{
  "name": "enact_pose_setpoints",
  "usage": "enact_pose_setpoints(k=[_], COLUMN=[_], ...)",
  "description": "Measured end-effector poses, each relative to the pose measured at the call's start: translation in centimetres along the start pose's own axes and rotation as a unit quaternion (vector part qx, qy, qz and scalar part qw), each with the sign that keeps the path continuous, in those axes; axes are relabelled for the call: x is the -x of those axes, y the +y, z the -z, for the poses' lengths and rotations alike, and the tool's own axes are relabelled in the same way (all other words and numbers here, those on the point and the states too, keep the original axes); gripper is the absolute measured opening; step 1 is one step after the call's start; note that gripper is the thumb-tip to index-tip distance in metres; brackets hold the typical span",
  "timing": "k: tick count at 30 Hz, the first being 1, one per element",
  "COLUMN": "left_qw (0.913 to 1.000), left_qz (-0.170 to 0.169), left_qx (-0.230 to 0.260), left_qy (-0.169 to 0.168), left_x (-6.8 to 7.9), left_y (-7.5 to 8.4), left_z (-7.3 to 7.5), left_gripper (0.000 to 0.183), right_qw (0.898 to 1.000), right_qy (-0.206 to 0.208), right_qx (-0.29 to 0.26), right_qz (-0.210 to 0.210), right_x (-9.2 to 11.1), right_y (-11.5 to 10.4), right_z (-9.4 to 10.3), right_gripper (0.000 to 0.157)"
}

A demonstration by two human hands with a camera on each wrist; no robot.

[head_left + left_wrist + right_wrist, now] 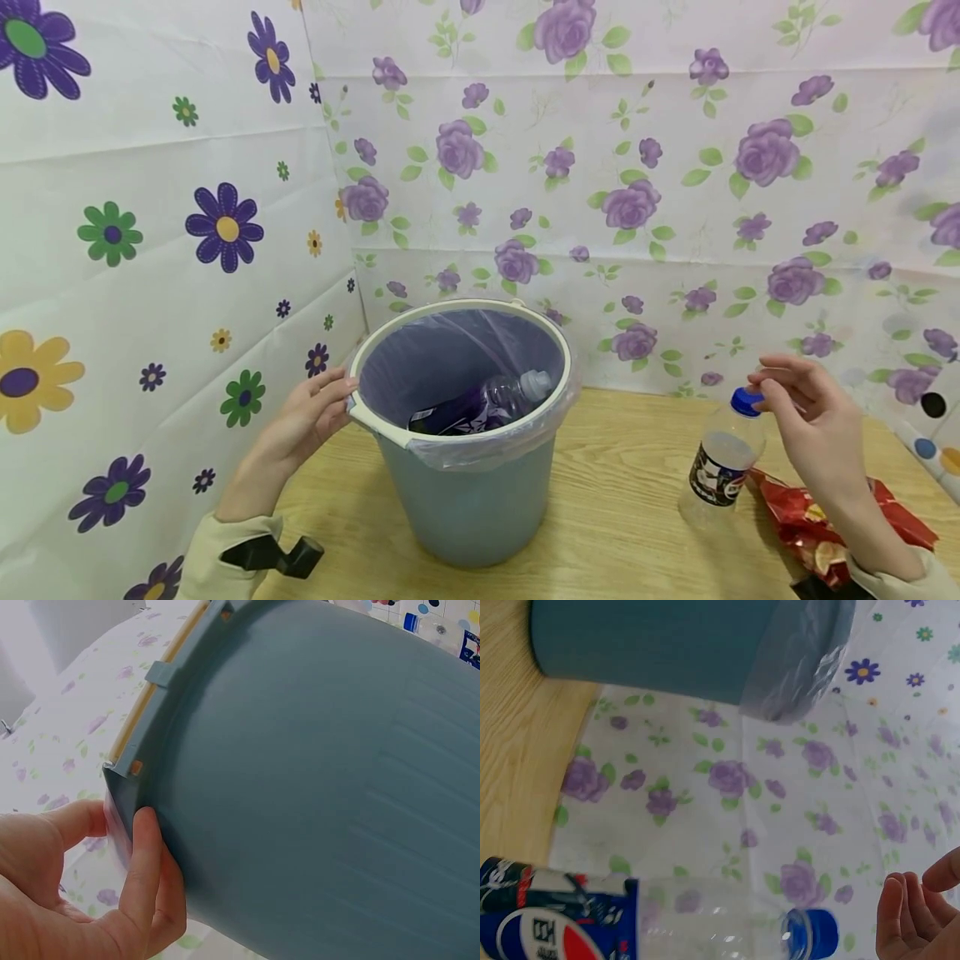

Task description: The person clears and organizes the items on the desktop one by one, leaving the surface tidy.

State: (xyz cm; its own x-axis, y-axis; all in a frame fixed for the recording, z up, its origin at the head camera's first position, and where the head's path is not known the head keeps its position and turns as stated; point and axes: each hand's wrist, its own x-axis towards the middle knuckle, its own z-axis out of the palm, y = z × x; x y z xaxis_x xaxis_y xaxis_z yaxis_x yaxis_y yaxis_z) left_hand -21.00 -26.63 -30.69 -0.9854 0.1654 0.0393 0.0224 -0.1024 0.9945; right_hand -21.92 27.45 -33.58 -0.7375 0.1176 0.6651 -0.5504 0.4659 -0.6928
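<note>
My left hand point(303, 421) pinches the rim of a blue-grey trash bin point(472, 500), thumb and fingers on either side of the edge in the left wrist view. A clear plastic liner bag point(487, 450) folds over the cream rim. Inside lies a clear bottle point(510, 396) with a pale cap and purple label. On the right, a Pepsi bottle point(722, 471) with a blue cap point(823, 933) stands on the table. Beside that cap is my right hand point(817, 421), fingers loosely bent and nothing in them; the right wrist view shows a gap between them.
A crumpled red snack packet point(795, 521) lies on the wooden table point(615, 475) under my right forearm. Flower-printed sheets point(570, 208) hang along the back and left sides, close behind the bin.
</note>
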Motion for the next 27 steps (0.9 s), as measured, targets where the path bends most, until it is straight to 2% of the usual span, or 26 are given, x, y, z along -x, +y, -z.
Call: enact_pose_setpoints(k=[3, 11, 17, 21, 27], left_qw=[1.0, 1.0, 1.0, 1.0, 1.0], left_qz=[-0.002, -0.004, -0.001, 0.002, -0.002], left_qx=[-0.002, 0.001, -0.001, -0.004, -0.005], left_qy=[-0.001, -0.005, -0.002, -0.001, -0.004], left_x=[0.0, 0.0, 0.0, 0.0, 0.0], left_y=[0.0, 0.1, 0.0, -0.1, -0.2], left_z=[0.0, -0.1, 0.0, 0.1, 0.2], left_gripper=[0.063, 0.064, 0.064, 0.065, 0.065], right_qw=[1.0, 1.0, 0.997, 0.991, 0.976], right_qy=[0.008, 0.008, -0.012, -0.05, -0.141], right_qx=[0.018, 0.021, 0.06, 0.104, 0.135], right_qz=[-0.002, -0.013, -0.045, -0.062, -0.098], right_x=[0.1, 0.4, 1.0, 1.1, 1.3], right_y=[0.8, 2.2, 3.3, 4.0, 4.9], right_z=[0.4, 1.2, 1.4, 1.5, 1.3], right_gripper=[0.026, 0.027, 0.031, 0.041, 0.066])
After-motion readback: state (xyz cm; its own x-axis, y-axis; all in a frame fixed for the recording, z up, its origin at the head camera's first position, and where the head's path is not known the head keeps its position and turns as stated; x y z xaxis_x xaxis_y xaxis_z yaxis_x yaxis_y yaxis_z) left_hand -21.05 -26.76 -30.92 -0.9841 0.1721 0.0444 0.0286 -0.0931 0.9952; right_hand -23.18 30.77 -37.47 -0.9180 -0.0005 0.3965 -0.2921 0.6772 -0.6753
